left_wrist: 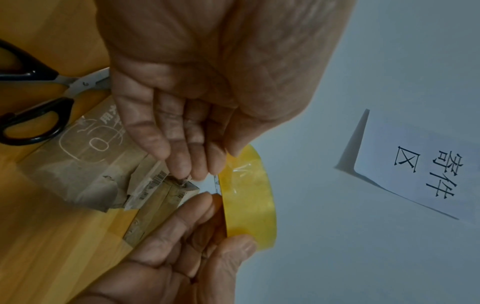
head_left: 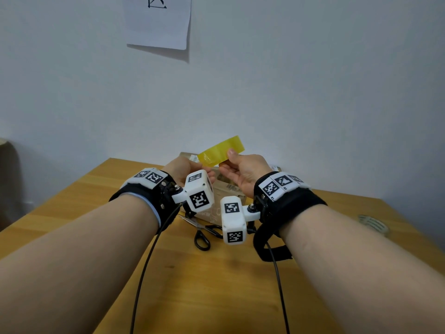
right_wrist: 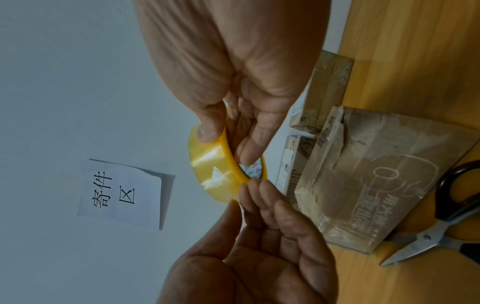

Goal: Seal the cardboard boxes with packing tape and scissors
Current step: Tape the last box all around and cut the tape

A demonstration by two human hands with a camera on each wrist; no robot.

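A yellow packing tape roll (head_left: 221,150) is held up in the air over the cardboard boxes (head_left: 228,189). My right hand (head_left: 232,162) grips it, thumb on the outer face and fingers in the core (right_wrist: 253,171). My left hand (head_left: 192,166) pinches the roll's near edge between thumb and fingertips. In the left wrist view the tape roll (left_wrist: 249,195) sits between my left hand (left_wrist: 218,162) and right hand (left_wrist: 221,222). A wrinkled patch shows on the tape roll (right_wrist: 215,170) by my left hand (right_wrist: 244,197). Black-handled scissors (head_left: 204,232) lie shut on the table, in front of the boxes.
The wooden table (head_left: 216,285) stands against a white wall with a paper sign (head_left: 157,20). The front box (right_wrist: 376,185) is flat and carries a printed drawing; smaller boxes (right_wrist: 319,92) lie behind it. Another tape roll (head_left: 373,224) lies at the table's right edge.
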